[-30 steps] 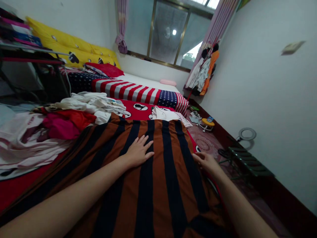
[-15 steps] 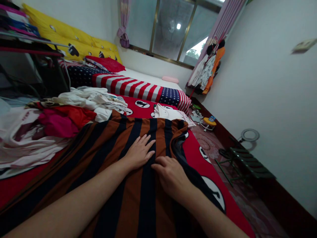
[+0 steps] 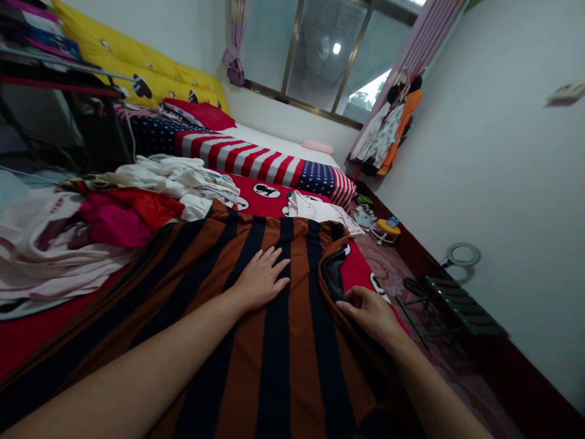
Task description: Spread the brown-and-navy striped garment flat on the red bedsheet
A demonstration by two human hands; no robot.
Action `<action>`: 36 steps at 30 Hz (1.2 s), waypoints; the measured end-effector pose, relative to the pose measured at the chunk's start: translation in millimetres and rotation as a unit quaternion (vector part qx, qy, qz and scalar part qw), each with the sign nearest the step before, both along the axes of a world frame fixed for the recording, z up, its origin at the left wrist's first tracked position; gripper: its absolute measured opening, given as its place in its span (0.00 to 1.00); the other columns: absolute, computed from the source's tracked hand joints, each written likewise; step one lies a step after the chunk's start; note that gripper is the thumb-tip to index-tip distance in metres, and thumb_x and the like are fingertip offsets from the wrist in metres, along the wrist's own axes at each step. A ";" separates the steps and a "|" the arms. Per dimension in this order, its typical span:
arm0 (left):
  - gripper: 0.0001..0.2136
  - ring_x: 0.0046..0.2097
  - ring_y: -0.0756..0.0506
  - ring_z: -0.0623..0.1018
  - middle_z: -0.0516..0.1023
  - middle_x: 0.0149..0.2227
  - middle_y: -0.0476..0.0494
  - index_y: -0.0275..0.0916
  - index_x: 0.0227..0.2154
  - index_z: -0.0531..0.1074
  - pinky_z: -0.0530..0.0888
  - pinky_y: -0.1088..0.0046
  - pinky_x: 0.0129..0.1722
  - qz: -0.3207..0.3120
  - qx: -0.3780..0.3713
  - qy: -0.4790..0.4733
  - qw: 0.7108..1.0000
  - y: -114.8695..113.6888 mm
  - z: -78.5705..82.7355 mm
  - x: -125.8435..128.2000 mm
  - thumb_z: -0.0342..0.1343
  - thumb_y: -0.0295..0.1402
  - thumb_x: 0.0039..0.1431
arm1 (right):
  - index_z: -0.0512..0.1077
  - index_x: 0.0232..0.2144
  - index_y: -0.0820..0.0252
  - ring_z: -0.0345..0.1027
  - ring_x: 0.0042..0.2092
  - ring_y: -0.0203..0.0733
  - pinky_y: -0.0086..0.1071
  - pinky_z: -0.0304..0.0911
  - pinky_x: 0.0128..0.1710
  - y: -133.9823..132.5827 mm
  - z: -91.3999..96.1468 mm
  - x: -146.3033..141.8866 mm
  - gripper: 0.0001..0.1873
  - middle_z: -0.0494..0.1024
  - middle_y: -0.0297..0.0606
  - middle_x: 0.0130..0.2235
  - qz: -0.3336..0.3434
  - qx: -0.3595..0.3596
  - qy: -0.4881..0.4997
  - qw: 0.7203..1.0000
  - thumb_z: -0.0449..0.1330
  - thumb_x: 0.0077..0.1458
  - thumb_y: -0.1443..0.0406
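Note:
A garment with brown and navy stripes (image 3: 299, 317) lies spread over the red bed cover, its kind not clear from here. My left hand (image 3: 262, 277) rests flat on its middle, fingers stretched out and slightly apart. At the garment's right side, my right hand (image 3: 372, 314) has its thumb and forefinger closed on the edge, where the dark inner side of the cloth shows. The far end of the garment looks gathered and wrinkled.
Left of the garment lies a heap of white, red and magenta clothes (image 3: 119, 222). A folded white garment (image 3: 315, 210) sits beyond it on the red cover (image 3: 256, 190). To the right, past the bed's edge, stand a dark green folding stool (image 3: 461, 305) and a ring light (image 3: 464, 254).
My right hand has moved right, from the stripes near my left hand to the garment's right edge. More of the striped cloth lies flat there. My left hand stays in place.

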State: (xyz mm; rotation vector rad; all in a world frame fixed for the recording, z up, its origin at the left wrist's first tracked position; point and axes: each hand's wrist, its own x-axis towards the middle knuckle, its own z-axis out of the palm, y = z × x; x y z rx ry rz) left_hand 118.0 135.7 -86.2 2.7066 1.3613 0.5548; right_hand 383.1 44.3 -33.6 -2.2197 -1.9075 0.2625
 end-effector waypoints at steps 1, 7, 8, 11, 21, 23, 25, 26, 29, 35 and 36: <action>0.23 0.67 0.39 0.54 0.57 0.66 0.41 0.44 0.60 0.64 0.52 0.55 0.65 0.001 0.000 0.000 1.000 -0.3 0.2 0.0 0.46 0.44 0.64 | 0.72 0.30 0.57 0.69 0.33 0.41 0.30 0.55 0.30 -4.1 0.6 -1.9 0.11 0.76 0.36 0.31 -0.003 0.005 -0.015 1.000 0.61 0.51 0.56; 0.23 0.67 0.38 0.54 0.57 0.66 0.40 0.43 0.59 0.65 0.52 0.55 0.65 0.002 0.000 0.000 1.000 -0.9 1.4 0.1 0.47 0.44 0.64 | 0.68 0.26 0.56 0.67 0.33 0.40 0.31 0.52 0.30 -21.6 3.4 -17.9 0.03 0.74 0.35 0.31 0.036 0.072 -0.089 0.993 0.58 0.50 0.65; 0.23 0.67 0.38 0.54 0.57 0.66 0.40 0.43 0.59 0.65 0.52 0.55 0.65 0.001 0.000 0.001 1.000 -0.9 1.5 0.1 0.47 0.44 0.64 | 0.67 0.25 0.56 0.67 0.33 0.40 0.31 0.52 0.31 -20.6 1.9 -16.7 0.03 0.74 0.35 0.31 0.042 0.078 -0.071 0.994 0.58 0.49 0.65; 0.23 0.67 0.38 0.54 0.57 0.66 0.40 0.43 0.59 0.65 0.52 0.55 0.65 -0.001 0.003 0.004 1.000 -0.9 1.8 -0.1 0.47 0.44 0.64 | 0.65 0.25 0.56 0.67 0.32 0.39 0.30 0.56 0.33 -13.9 -5.5 -6.5 0.03 0.74 0.34 0.29 0.028 0.080 0.026 0.996 0.57 0.48 0.65; 0.23 0.67 0.38 0.55 0.58 0.66 0.40 0.43 0.59 0.65 0.53 0.54 0.65 -0.001 0.005 -0.002 1.000 -1.0 1.3 0.1 0.47 0.44 0.64 | 0.67 0.21 0.59 0.63 0.26 0.36 0.28 0.56 0.27 -11.3 1.2 1.1 0.17 0.70 0.30 0.23 -0.004 -0.023 0.347 0.937 0.64 0.41 0.52; 0.23 0.67 0.39 0.55 0.58 0.65 0.40 0.43 0.59 0.65 0.53 0.55 0.65 0.000 0.004 -0.004 1.000 -0.9 1.2 0.0 0.47 0.44 0.64 | 0.68 0.23 0.60 0.64 0.26 0.36 0.28 0.57 0.27 -9.8 5.3 3.1 0.17 0.70 0.29 0.22 -0.046 0.004 0.381 0.923 0.67 0.36 0.55; 0.23 0.67 0.39 0.55 0.58 0.65 0.40 0.43 0.59 0.65 0.53 0.55 0.65 0.001 0.003 -0.006 1.000 -0.8 0.9 -0.2 0.47 0.44 0.64 | 0.71 0.25 0.60 0.67 0.27 0.38 0.29 0.60 0.29 -8.6 7.2 10.7 0.18 0.73 0.30 0.24 -0.091 0.025 0.429 0.898 0.68 0.33 0.55; 0.23 0.67 0.39 0.54 0.58 0.66 0.40 0.43 0.59 0.65 0.53 0.55 0.65 0.000 0.002 -0.006 1.000 -0.8 0.7 -0.3 0.47 0.44 0.64 | 0.71 0.27 0.60 0.69 0.28 0.39 0.30 0.62 0.30 -8.6 7.4 16.8 0.19 0.75 0.32 0.24 -0.115 0.036 0.451 0.884 0.68 0.33 0.55; 0.23 0.67 0.38 0.54 0.57 0.66 0.40 0.43 0.59 0.65 0.53 0.55 0.65 -0.001 0.002 -0.006 1.000 -0.8 0.1 -0.3 0.47 0.44 0.64 | 0.73 0.27 0.60 0.71 0.28 0.43 0.32 0.64 0.30 -11.6 5.7 42.7 0.20 0.77 0.34 0.25 -0.180 0.081 0.439 0.876 0.67 0.31 0.54; 0.23 0.67 0.38 0.54 0.57 0.66 0.38 0.42 0.59 0.65 0.52 0.55 0.65 0.002 0.002 -0.006 1.000 -1.1 -0.4 0.0 0.47 0.44 0.64 | 0.73 0.20 0.57 0.73 0.31 0.49 0.33 0.58 0.28 -15.1 2.0 91.4 0.13 0.78 0.40 0.25 -0.169 0.030 0.023 0.985 0.61 0.40 0.53; 0.23 0.67 0.38 0.54 0.57 0.66 0.38 0.42 0.59 0.65 0.52 0.55 0.65 0.002 0.002 -0.006 1.000 -1.0 -0.4 0.1 0.47 0.44 0.64 | 0.74 0.21 0.56 0.73 0.32 0.50 0.33 0.57 0.28 -12.3 3.1 93.5 0.12 0.79 0.40 0.26 -0.166 0.006 -0.040 0.985 0.60 0.42 0.54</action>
